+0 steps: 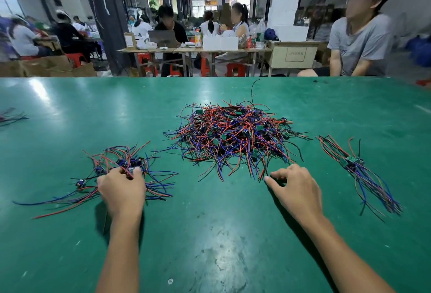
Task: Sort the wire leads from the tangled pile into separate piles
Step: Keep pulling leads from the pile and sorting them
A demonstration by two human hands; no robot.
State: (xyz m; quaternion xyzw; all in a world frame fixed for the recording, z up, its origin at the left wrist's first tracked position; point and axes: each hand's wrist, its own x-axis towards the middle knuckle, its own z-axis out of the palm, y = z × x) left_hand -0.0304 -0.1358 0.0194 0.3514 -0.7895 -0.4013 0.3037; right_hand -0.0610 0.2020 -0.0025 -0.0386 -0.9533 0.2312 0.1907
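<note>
I see the left hand [122, 190] pinching leads in the left pile [121, 171], the right hand [296, 187] loosely spread just below the tangled pile [233, 134].

one tangled pile [233, 136], two sorted piles [127, 171] [359, 171], two hands [122, 190] [297, 189]

A green desk [210, 234] carries a large tangled pile [235, 136] of red, blue and black wire leads with small green boards, lying at the middle. To its left lies a smaller loose pile [130, 164], where the left hand [122, 191] pinches leads with curled fingers [137, 171]. To the far right lies a straighter bundle [359, 171], well apart. The right hand [296, 190] rests at the big pile's near edge, fingers loosely bent, touching wire ends. Behind the desk, people sit at tables [193, 50].
</note>
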